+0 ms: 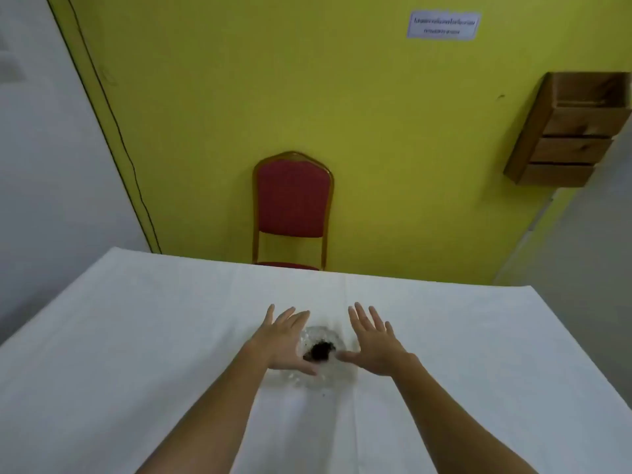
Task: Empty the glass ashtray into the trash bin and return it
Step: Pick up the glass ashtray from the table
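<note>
A clear glass ashtray [321, 336] with a dark clump of ash [319, 351] in its bowl sits on the white tablecloth [136, 336] near the middle of the table. My left hand [284, 340] hovers over the ashtray's left side, palm down, fingers spread, and covers part of its rim. My right hand [374, 345] hovers at the ashtray's right side, also flat with fingers apart, thumb pointing toward the ash. Neither hand grips anything. No trash bin is in view.
A red padded chair with a gold frame [292, 206] stands behind the table's far edge against the yellow wall. A wooden wall rack [567, 131] hangs at the right. A paper notice [443, 25] is stuck high on the wall.
</note>
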The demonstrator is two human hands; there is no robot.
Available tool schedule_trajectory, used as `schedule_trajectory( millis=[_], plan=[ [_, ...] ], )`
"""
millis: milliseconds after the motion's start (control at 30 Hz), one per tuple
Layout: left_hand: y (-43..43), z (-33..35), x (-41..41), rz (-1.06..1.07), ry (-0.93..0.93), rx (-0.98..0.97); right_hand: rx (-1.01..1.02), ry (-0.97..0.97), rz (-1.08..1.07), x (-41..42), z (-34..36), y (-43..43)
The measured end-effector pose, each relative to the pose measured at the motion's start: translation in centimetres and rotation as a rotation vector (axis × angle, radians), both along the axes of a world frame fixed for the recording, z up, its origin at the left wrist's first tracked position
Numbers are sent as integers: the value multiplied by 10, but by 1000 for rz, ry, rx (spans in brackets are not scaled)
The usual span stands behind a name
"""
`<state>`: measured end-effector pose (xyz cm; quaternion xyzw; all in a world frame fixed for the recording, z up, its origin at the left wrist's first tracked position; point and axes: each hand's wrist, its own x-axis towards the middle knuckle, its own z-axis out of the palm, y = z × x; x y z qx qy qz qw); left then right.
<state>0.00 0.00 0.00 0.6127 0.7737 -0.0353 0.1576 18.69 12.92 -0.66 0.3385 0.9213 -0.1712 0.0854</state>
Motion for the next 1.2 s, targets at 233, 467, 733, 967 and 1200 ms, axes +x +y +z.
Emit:
schedule_trajectory(
  millis=[233, 467, 733, 967, 1200],
  plan=[
    [-9, -35, 5, 29, 71, 5, -11, -99, 100, 2, -22, -8],
    [-5, -49, 1, 51, -1, 21, 14, -90, 117, -7, -34, -11],
    [-7, -56, 0, 68, -8, 92, 39, -68, 100, -11, -37, -12],
    [-2, -58, -3, 25, -18, 157, 81, -69, 82, -15, -42, -17],
    [-2, -57, -3, 4, -66, 244, -60, 106, -33, -11, -46, -23]
  ],
)
